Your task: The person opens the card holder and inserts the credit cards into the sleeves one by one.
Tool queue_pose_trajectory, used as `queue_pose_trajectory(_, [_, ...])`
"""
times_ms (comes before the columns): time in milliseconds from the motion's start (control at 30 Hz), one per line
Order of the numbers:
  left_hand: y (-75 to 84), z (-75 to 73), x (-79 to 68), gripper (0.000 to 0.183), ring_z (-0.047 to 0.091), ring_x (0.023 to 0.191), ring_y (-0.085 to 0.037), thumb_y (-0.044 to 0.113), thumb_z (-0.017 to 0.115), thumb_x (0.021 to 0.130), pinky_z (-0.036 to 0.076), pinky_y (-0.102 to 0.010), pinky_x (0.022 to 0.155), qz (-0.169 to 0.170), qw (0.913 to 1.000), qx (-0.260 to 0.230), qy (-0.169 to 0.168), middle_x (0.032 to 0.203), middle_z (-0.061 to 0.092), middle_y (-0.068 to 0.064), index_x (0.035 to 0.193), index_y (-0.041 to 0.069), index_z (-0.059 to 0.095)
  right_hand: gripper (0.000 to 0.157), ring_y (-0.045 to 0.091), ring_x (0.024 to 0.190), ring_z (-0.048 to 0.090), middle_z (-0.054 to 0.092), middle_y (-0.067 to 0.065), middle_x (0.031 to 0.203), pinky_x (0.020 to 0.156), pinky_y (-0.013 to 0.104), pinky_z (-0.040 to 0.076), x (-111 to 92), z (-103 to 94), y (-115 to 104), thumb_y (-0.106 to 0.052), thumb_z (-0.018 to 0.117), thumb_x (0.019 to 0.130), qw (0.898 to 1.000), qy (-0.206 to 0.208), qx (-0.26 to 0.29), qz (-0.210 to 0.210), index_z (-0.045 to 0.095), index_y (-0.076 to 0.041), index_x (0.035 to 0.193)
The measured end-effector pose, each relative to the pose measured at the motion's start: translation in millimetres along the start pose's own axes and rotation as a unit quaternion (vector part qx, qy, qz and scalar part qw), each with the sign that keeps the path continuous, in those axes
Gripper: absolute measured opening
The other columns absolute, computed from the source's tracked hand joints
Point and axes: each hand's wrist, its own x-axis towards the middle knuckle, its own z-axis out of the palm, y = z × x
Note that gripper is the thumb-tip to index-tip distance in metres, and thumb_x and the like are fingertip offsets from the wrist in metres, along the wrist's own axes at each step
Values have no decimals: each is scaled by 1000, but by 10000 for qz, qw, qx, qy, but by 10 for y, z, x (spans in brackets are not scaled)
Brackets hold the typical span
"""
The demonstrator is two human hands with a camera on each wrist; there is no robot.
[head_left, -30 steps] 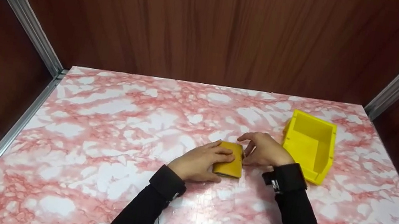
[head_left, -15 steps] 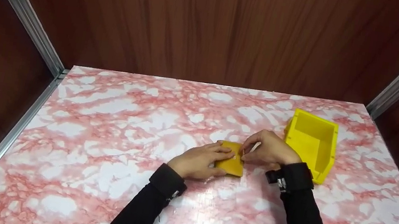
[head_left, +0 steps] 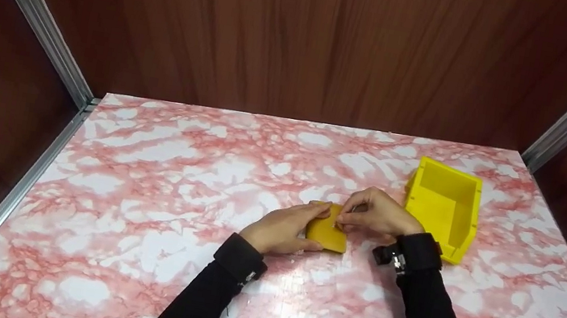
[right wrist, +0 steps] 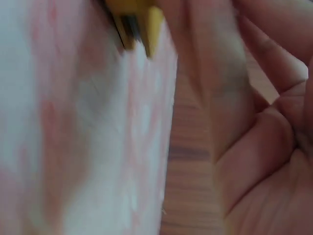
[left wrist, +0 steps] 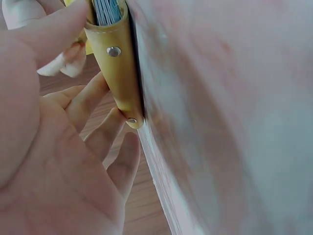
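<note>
A yellow card holder (head_left: 326, 239) lies on the table between the two hands. My left hand (head_left: 280, 230) grips its left side, with the thumb at the near edge and the fingers toward the far edge. In the left wrist view the holder's spine (left wrist: 117, 81) shows metal studs (left wrist: 113, 51) and clear plastic sleeves (left wrist: 105, 12) inside. Thumb and forefinger of my right hand (head_left: 379, 212) pinch together at the cover's right half, beside a small pale spot; what they pinch is mostly hidden. The right wrist view is blurred, with the holder's end (right wrist: 154, 32) at the top.
A yellow open-fronted bin (head_left: 439, 211) stands just right of my right hand, close to the forearm. The table (head_left: 145, 159) has a red and white marbled top. Brown wood-grain panels (head_left: 281, 37) with metal corner rails (head_left: 36, 20) enclose it at the back and sides.
My right hand has moved left from the card holder's right edge onto its cover. The left fingers have shifted from the cover's middle toward its far edge. The bin stays in place.
</note>
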Motion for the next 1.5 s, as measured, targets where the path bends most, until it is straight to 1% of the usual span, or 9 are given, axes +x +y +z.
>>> queue_pose_trajectory(133, [34, 3, 2, 83, 34, 154, -25, 42, 68, 100, 30, -41, 126, 64, 10000, -1, 47, 168, 33, -4, 166, 19, 23, 9, 8, 69, 66, 75, 17, 94, 65, 20, 56, 71, 91, 84, -10, 77, 93, 9989, -46, 431, -176, 80, -2, 95])
queue_pose_trajectory(367, [33, -2, -15, 88, 34, 154, -27, 40, 69, 100, 32, -43, 125, 133, 9999, -38, 67, 169, 31, -8, 167, 18, 18, 7, 5, 71, 61, 78, 10, 98, 64, 17, 50, 142, 180, 129, -13, 82, 89, 9990, 170, 24, -410, 81, -7, 91])
queue_pose_trajectory(600, [16, 4, -28, 89, 35, 153, -27, 39, 70, 99, 33, -43, 124, 174, 9998, -114, 76, 168, 32, -9, 168, 18, 17, 9, 11, 76, 59, 75, 4, 91, 66, 19, 48, 167, 216, 101, -14, 87, 83, 9990, 416, -116, -118, 81, -10, 88])
queue_pose_trajectory(833, [2, 0, -10, 89, 34, 154, -23, 40, 70, 99, 32, -42, 125, 74, 9998, -174, -34, 170, 30, -5, 168, 21, 16, 31, 13, 72, 44, 48, -1, 75, 64, 21, 35, 186, 216, 133, -13, 88, 83, 9975, 568, 113, 403, 62, 0, 93])
queue_pose_trajectory(1000, [2, 1, -17, 89, 34, 154, -24, 41, 70, 99, 32, -42, 125, 57, 9999, -138, -30, 170, 30, -5, 168, 22, 16, 33, 15, 73, 44, 47, 0, 75, 65, 22, 35, 194, 228, 95, -13, 88, 82, 9960, 564, 103, 684, 60, 0, 93])
queue_pose_trajectory(1133, [-17, -6, -24, 89, 32, 155, -23, 42, 69, 99, 31, -42, 125, 39, 9999, -103, -14, 170, 29, -4, 168, 22, 16, 31, 15, 71, 47, 49, -3, 74, 64, 22, 38, 213, 235, 48, -16, 89, 82, 9963, 545, -151, 641, 63, -4, 93])
queue_pose_trajectory(1267, [-64, -23, -37, 86, 31, 155, -24, 45, 67, 100, 29, -43, 126, 30, 9998, -209, 14, 170, 29, -4, 168, 24, 17, 30, 14, 70, 51, 55, -1, 75, 63, 24, 41, 216, 238, -57, -22, 89, 83, 9938, 542, -809, 535, 68, -8, 99])
queue_pose_trajectory(1400, [-125, -166, -50, 86, 23, 159, -28, 59, 58, 100, 19, -52, 129, -37, 9987, -13, 507, 172, 24, -4, 168, 29, 15, 43, 21, 78, 59, 65, 5, 88, 70, 34, 50, 153, 136, -221, -31, 87, 85, 9843, 1053, -1392, 248, 71, -13, 119])
queue_pose_trajectory(1500, [-176, -351, -102, 91, 11, 161, -30, 72, 51, 96, 6, -58, 129, -308, 9897, 651, 1235, 174, 15, -1, 167, 31, 13, 69, 32, 105, 60, 67, 14, 113, 90, 50, 52, -14, -34, -321, -39, 87, 83, 9612, 1893, -2005, -21, 61, -15, 142])
